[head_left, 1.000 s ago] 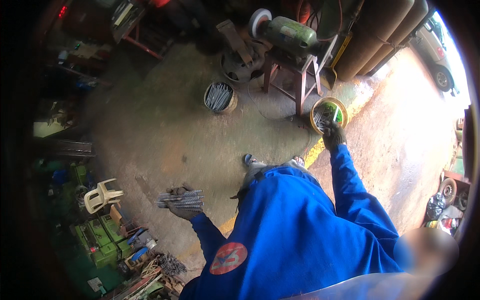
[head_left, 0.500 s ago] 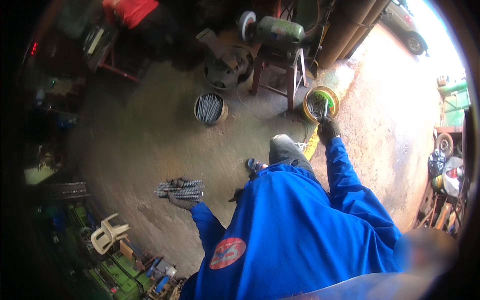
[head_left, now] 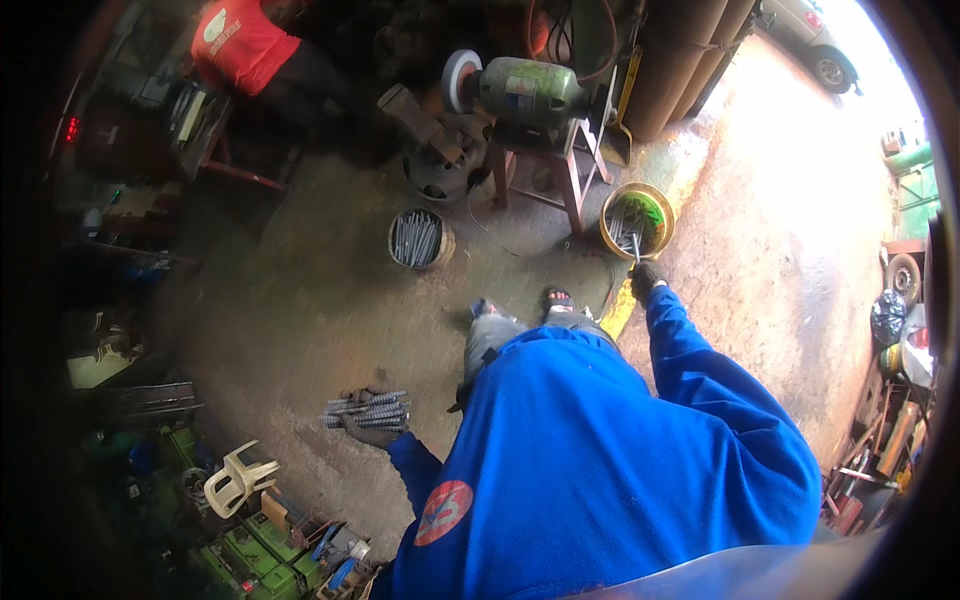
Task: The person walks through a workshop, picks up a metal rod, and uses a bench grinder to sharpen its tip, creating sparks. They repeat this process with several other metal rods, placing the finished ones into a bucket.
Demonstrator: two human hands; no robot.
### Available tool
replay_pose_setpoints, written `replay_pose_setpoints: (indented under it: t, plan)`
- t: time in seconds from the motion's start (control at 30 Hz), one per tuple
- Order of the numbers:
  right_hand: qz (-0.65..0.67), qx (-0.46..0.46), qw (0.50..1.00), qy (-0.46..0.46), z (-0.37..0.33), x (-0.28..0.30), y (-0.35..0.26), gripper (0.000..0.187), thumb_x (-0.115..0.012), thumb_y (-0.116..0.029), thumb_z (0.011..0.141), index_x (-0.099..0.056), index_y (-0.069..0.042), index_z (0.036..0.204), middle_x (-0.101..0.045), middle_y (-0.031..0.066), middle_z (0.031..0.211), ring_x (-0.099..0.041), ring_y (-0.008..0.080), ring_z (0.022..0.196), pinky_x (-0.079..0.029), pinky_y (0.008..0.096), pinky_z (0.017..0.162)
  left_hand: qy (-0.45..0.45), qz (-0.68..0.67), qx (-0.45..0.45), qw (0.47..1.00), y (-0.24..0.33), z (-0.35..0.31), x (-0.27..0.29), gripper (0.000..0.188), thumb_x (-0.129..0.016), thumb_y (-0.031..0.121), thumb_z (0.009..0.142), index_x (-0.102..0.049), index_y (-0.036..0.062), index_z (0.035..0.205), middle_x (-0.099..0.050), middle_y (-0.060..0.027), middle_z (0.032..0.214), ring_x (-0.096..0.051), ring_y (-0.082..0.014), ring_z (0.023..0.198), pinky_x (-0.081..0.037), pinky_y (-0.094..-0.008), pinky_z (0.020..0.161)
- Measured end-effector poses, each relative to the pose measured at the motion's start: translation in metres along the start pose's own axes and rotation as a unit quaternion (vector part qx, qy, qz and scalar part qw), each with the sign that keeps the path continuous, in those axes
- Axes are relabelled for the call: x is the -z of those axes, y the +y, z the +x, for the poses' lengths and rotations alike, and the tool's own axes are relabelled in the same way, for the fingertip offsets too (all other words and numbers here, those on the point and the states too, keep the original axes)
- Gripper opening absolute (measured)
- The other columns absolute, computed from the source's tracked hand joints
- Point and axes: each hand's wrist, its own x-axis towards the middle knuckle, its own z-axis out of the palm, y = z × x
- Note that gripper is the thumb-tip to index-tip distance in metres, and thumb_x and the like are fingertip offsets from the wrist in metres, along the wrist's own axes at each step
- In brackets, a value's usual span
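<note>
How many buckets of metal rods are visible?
2: a pale bucket near the wheel rim, a yellow bucket just beyond the right hand. Dark areas may hide more.

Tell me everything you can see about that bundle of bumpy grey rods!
The bundle is several short, straight grey rods that look like metal, with ribs along them. They lie side by side, pointing roughly left to right, their ends uneven. The person's left grip, in a dark glove, holds them; the glove shows along both long sides. The rods are too small here to count.
</note>
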Motion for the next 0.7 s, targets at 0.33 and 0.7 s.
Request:
replay_pose_setpoints:
  t: [0.33,0.7]
  plan:
    - [0.264,-0.366,0.891,0.046,-0.053,0.082,-0.106,0.012,-0.048,-0.013,0.083,-0.058,-0.006,0.083,-0.051,0.0091,0.059,-0.045,0.0198,0.042,-0.034,0.0347,0.037,0.023,0.009,0.028,0.999,-0.027,0.018,-0.016,0.033,-0.059,0.025,0.081,-0.056,0.0102,0.111,-0.058,-0.0068,0.084,-0.057,-0.0189,0.076,-0.048,-0.0419,0.086]
    - [-0.150,-0.184,0.969,-0.062,-0.088,0.037,0.037,0.017,-0.049,-0.011,0.084,-0.065,-0.006,0.084,-0.064,0.0107,0.072,-0.060,0.0256,0.060,-0.045,0.0401,0.052,-0.011,-0.027,0.076,0.997,-0.073,0.057,-0.017,0.035,-0.060,0.023,0.081,-0.056,0.0084,0.112,-0.059,-0.0087,0.085,-0.057,-0.0196,0.080,-0.047,-0.0414,0.088]
